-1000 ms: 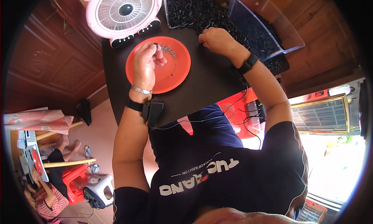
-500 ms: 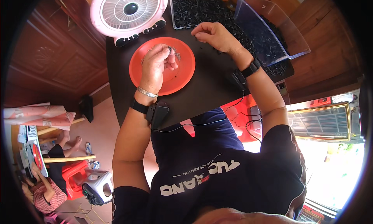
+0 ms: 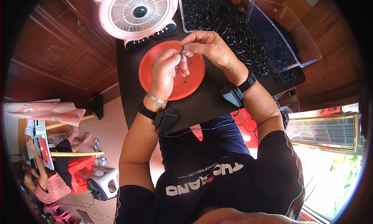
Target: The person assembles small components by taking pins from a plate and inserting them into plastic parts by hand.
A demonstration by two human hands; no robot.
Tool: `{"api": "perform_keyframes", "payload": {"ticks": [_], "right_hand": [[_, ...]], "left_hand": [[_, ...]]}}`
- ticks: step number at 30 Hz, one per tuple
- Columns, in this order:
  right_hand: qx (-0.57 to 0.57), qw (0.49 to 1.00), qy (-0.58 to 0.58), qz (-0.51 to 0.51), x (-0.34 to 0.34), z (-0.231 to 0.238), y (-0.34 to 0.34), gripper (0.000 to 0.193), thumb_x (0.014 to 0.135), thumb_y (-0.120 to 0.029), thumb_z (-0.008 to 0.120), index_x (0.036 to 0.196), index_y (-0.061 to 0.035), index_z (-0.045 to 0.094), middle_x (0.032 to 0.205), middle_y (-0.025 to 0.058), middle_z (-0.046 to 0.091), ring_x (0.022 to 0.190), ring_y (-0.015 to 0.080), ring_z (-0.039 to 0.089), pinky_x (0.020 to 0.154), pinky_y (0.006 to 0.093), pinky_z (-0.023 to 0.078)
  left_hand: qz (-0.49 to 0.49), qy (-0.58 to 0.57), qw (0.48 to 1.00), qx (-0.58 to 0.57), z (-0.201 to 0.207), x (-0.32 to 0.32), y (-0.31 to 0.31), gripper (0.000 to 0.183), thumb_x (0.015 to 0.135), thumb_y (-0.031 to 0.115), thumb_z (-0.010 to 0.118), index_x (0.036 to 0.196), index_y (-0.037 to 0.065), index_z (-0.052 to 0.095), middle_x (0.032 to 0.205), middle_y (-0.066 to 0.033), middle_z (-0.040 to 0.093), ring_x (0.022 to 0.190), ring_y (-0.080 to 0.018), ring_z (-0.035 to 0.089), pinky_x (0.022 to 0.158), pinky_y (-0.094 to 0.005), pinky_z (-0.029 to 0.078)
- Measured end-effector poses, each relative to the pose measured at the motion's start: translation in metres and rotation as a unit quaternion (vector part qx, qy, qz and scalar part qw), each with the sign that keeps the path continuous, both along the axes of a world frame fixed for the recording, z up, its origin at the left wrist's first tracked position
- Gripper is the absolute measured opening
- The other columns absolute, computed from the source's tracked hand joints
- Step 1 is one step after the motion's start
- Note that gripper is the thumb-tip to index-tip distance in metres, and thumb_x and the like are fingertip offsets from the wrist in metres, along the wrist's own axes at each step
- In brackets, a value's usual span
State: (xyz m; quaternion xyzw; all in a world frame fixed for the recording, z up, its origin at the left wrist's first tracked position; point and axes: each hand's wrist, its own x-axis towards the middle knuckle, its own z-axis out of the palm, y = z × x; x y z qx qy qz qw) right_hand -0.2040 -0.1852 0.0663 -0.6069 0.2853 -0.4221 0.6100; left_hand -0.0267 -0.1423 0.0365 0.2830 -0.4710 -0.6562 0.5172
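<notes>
Between the thumb and fingers of my left hand point(image 3: 163, 73) is a small black cylindrical piece point(image 3: 182, 53), held over a round orange-red plate point(image 3: 194, 78). My right hand point(image 3: 213, 49) is closed in a pinch, its thumb and forefinger tips meeting at the upper end of that piece. Whatever lies between those right fingertips is too small to make out. Small silvery-grey bits point(image 3: 157, 60) lie in the plate, partly hidden under my left hand.
A pink fan point(image 3: 140, 12) stands behind the plate. Many small black cylindrical pieces point(image 3: 210, 14) fill a clear bin and spill across the far right of the dark table point(image 3: 186, 113), where another clear bin point(image 3: 279, 33) lies tilted. Another person point(image 3: 50, 185) sits at lower left.
My right hand has moved left and nearer, from beside the black pieces to my left fingertips. The left hand keeps its black piece. The whole view has shifted slightly.
</notes>
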Motion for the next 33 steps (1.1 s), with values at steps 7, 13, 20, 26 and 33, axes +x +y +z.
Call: {"api": "perform_keyframes", "payload": {"ticks": [7, 13, 20, 26, 33], "right_hand": [[-0.031, 0.999, 0.01, 0.026, -0.003, -0.008, -0.003, 0.014, 0.088, -0.008, 0.062, 0.098, 0.0011, 0.065, 0.084, 0.0027, 0.065, 0.075, 0.0072, 0.058, 0.074, 0.0215, 0.048], [-0.045, 0.998, 0.029, 0.034, -0.004, -0.014, -0.006, 0.015, 0.09, -0.01, 0.06, 0.099, 0.0012, 0.065, 0.085, 0.0024, 0.065, 0.075, 0.007, 0.057, 0.073, 0.0217, 0.048], [-0.092, 0.992, 0.085, 0.01, -0.003, -0.011, -0.001, 0.014, 0.091, -0.01, 0.058, 0.097, 0.0021, 0.064, 0.084, 0.0014, 0.063, 0.076, 0.0072, 0.056, 0.073, 0.0221, 0.048], [-0.122, 0.985, 0.119, -0.029, 0.002, -0.011, 0.006, 0.015, 0.092, -0.01, 0.057, 0.096, 0.0027, 0.062, 0.081, 0.0026, 0.063, 0.076, 0.0077, 0.056, 0.072, 0.0232, 0.048], [-0.176, 0.977, 0.098, -0.072, 0.014, -0.007, 0.02, 0.015, 0.094, -0.009, 0.054, 0.091, 0.004, 0.061, 0.071, 0.0059, 0.065, 0.062, 0.0101, 0.061, 0.058, 0.0239, 0.052]], "left_hand": [[0.007, -0.019, 1.0, -0.004, 0.001, -0.003, 0.001, 0.023, 0.092, 0.024, 0.047, 0.087, 0.003, 0.056, 0.075, -0.0031, 0.054, 0.065, -0.0132, 0.056, 0.061, -0.024, 0.042], [0.011, -0.042, 0.999, -0.014, -0.002, 0.0, 0.0, 0.021, 0.094, 0.023, 0.046, 0.09, 0.003, 0.054, 0.077, -0.0034, 0.053, 0.067, -0.0141, 0.055, 0.064, -0.0254, 0.042], [0.018, -0.088, 0.996, -0.018, -0.002, -0.002, 0.002, 0.021, 0.095, 0.023, 0.046, 0.094, 0.003, 0.052, 0.077, -0.003, 0.051, 0.069, -0.0141, 0.053, 0.067, -0.0256, 0.041], [0.008, -0.058, 0.998, -0.023, -0.004, -0.002, 0.001, 0.02, 0.095, 0.021, 0.045, 0.096, 0.001, 0.052, 0.077, -0.0035, 0.05, 0.069, -0.0152, 0.052, 0.066, -0.0266, 0.041], [0.034, 0.001, 0.999, -0.011, -0.003, -0.005, 0.003, 0.021, 0.093, 0.021, 0.046, 0.087, 0.003, 0.055, 0.074, -0.0031, 0.051, 0.063, -0.013, 0.053, 0.06, -0.0239, 0.041]]}}
